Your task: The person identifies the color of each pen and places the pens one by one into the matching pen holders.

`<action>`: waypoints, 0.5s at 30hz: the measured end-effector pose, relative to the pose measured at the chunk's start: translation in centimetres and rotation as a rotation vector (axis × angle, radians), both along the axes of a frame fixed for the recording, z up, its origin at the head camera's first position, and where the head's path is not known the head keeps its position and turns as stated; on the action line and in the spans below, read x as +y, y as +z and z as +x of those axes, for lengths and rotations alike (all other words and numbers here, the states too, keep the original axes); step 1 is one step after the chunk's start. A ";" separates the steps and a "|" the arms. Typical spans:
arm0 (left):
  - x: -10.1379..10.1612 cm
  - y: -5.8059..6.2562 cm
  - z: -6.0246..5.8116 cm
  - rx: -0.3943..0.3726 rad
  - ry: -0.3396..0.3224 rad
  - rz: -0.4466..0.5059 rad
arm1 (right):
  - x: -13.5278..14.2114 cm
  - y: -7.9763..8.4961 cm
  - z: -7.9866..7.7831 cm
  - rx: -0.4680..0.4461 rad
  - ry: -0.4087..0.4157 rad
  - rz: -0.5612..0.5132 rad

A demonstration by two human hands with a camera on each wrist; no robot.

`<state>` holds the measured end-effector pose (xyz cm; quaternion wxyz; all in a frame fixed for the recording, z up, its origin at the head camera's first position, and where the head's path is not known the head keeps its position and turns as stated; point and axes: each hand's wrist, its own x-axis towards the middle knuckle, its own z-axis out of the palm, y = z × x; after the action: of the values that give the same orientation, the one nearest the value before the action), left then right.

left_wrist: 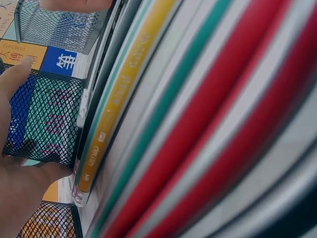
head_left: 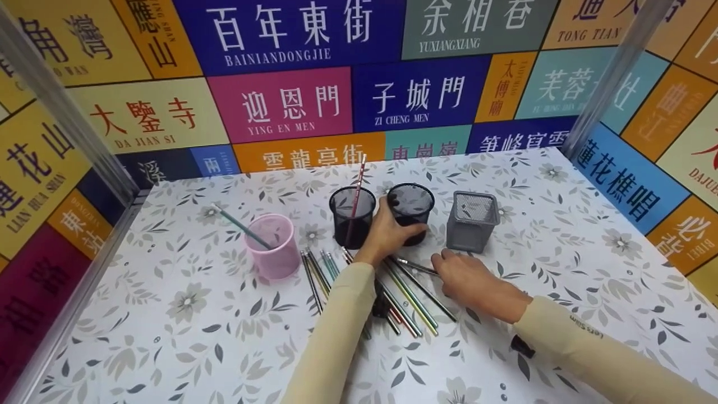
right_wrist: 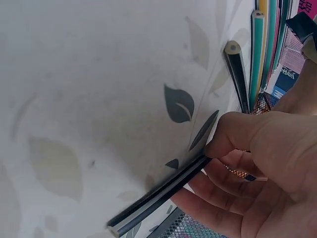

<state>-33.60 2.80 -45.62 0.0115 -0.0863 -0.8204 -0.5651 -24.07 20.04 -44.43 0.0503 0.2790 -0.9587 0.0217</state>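
My left hand (head_left: 384, 238) grips a round black mesh pen holder (head_left: 412, 197), thumb and fingers around its sides. In the left wrist view, the hand (left_wrist: 22, 196) holds the mesh wall (left_wrist: 49, 119). Thumb and fingers of my right hand (head_left: 474, 283) pinch a black pencil (right_wrist: 161, 198) lying low over the tabletop. Several loose pencils (head_left: 406, 303), striped and dark, lie spread under my left forearm, partly hidden by it. Another round black mesh pen holder (head_left: 339, 224) stands just left of the gripped one, with a red patterned pencil (head_left: 357, 193) upright in it.
To the left stands a pink pen holder (head_left: 275, 258) with a green pencil (head_left: 238, 224) leaning in it. A square grey mesh pen holder (head_left: 472, 230) is beyond my right hand. Printed panels (head_left: 280, 104) wall the floral-covered table (head_left: 185, 348) at the back and sides.
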 end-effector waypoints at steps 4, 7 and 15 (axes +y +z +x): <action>0.0 -0.1 -0.1 -0.017 -0.004 0.024 | 0.5 0.1 0.2 0.017 0.006 0.020; 0.0 -0.2 -0.1 -0.014 -0.005 0.045 | 0.9 0.2 0.3 0.052 0.004 0.040; 0.1 -0.4 -0.2 0.000 -0.012 0.050 | 1.7 0.7 0.6 0.110 0.035 0.001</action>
<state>-33.81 2.88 -46.02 0.0101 -0.0909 -0.8054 -0.5857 -23.48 21.78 -43.71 0.1025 0.2966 -0.9495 0.0067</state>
